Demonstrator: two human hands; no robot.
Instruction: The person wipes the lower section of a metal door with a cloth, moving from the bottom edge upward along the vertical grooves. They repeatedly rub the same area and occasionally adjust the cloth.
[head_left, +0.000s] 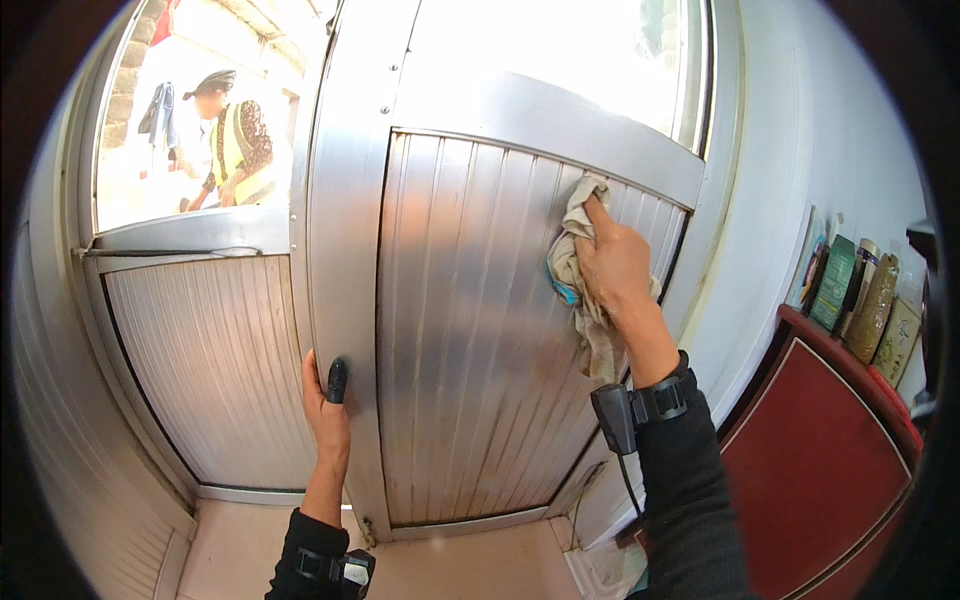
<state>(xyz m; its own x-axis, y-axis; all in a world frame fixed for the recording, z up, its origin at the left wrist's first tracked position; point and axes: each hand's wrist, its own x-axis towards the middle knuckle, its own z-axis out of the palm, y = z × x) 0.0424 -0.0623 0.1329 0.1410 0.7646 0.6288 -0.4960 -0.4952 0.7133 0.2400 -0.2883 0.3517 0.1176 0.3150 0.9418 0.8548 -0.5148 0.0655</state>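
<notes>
My right hand (616, 262) presses a crumpled, soiled cloth (592, 322) against the upper right of a ribbed metal door panel (465, 315). The forefinger points up over the cloth's top end, and a blue patch shows at its left side. Lower left, my left hand (328, 409) grips the edge of the door's smooth metal stile (346, 247). Its thumb, wrapped in a black cover, lies on the front face, while the other fingers go around the edge and are partly hidden. Brownish streaks run down the grooves of the panel's lower part.
A red cabinet (825, 465) stands at the right, with boxes (832, 281) and bottles on top. Left is a second ribbed panel (210, 367) under a window. Through the glass a person (240, 146) in a yellow vest bends forward. Pinkish floor tiles (457, 566) lie below.
</notes>
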